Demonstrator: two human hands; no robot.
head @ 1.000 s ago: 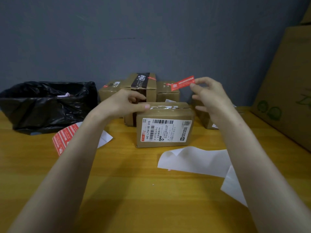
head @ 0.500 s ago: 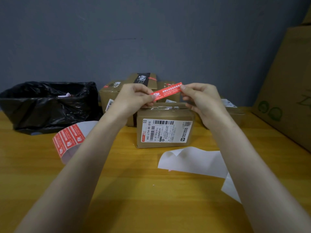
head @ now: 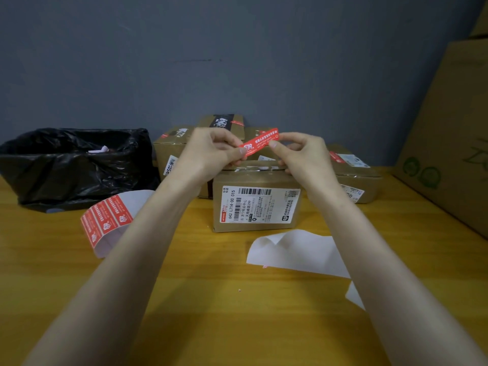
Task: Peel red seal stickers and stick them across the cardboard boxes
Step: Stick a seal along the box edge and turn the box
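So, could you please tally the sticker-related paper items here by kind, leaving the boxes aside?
Peeled red seal sticker: 1
Sheet of unpeeled red stickers: 1
White backing sheets: 2
Total: 4

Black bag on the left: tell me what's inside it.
A pale crumpled scrap lies near the top of the black bag. Anything deeper is hidden by its folds.

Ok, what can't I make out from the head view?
Head view only:
Front box top seam: partly behind left hand and right hand.
Red sticker print: too small to read.
Black bag contents: dark, hidden by its folds.
Large carton: cut off by the right edge.
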